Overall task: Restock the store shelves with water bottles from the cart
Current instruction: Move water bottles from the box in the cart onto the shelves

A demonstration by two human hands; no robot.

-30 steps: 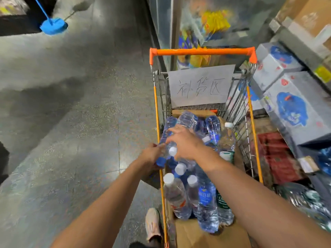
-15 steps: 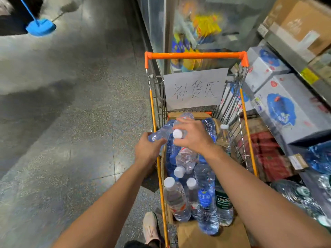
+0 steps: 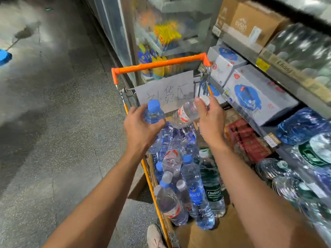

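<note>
An orange-handled wire cart [image 3: 159, 64] stands in front of me, with several water bottles [image 3: 189, 183] piled inside it. My left hand [image 3: 141, 129] grips a blue-capped bottle [image 3: 153, 111] upright above the cart's left side. My right hand [image 3: 211, 120] holds a clear white-capped bottle with a red label [image 3: 186, 113] by its neck, tilted sideways over the cart. The store shelves [image 3: 279, 72] run along the right of the cart.
A paper sign [image 3: 166, 90] hangs on the cart's far end. White and blue boxes [image 3: 250, 97], cardboard cases [image 3: 249, 24], red crates [image 3: 249, 140] and wrapped bottle packs [image 3: 302, 126] fill the shelves. A glass-door cooler [image 3: 154, 33] stands ahead. Grey floor [image 3: 53, 122] lies left; a blue mop [image 3: 4, 57] is far left.
Both hands have lifted out of the cart, each with a bottle. The left bottle now stands upright, and the right one has swung towards the shelves. The view has turned right.
</note>
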